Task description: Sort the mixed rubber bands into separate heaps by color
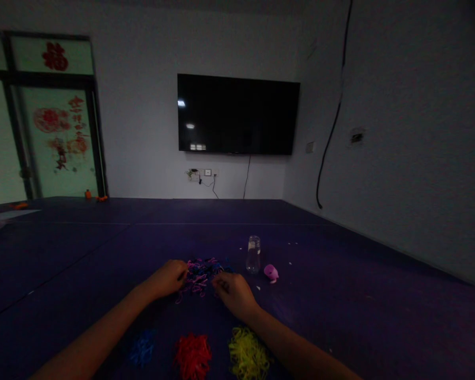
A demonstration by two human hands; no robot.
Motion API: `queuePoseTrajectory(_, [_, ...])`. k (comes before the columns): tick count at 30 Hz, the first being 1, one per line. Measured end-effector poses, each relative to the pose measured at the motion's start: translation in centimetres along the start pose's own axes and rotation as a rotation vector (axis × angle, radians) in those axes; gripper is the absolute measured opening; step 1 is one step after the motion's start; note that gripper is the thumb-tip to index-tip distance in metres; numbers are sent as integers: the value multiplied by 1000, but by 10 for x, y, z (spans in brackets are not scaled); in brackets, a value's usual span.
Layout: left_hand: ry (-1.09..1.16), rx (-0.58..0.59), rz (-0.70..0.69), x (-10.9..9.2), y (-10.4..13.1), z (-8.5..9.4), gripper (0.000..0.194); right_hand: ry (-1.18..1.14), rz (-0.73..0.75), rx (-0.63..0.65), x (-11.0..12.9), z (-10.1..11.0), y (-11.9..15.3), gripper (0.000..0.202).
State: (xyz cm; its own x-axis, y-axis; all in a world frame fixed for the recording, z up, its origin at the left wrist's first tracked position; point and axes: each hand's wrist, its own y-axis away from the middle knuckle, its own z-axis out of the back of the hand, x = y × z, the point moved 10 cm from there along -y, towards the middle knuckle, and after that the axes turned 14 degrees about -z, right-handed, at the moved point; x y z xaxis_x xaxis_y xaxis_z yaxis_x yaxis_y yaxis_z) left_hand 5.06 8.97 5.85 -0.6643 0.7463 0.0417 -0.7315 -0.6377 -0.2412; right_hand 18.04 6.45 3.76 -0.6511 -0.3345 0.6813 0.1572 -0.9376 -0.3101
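Observation:
A loose pile of pink and blue bands [200,277] lies on the dark purple table between my hands. My left hand [174,275] is closed at the pile's left edge; what its fingers hold, if anything, is hidden. At the right edge, my right hand [231,291] has its fingers pinched together, and anything between them is too small to make out. Nearer to me are a small blue heap [142,347], a red heap [193,356] and a yellow heap [248,354], the yellow one beside my right forearm.
A clear bottle [254,256] stands upright behind my right hand, with a pink object [271,273] to its right. White scraps dot the purple table [340,295]. Small orange items [88,194] sit at the far left. A black screen [238,115] hangs on the wall.

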Motion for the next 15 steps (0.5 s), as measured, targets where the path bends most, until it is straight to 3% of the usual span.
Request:
queuePoseTrajectory(8, [304,-293,91,33,12,2,13,5,3,2,1,0,0,17])
queuePoseTrajectory(15, [338,-310,37,30,14,-5,15,-2,15,-9,2,1,1,16])
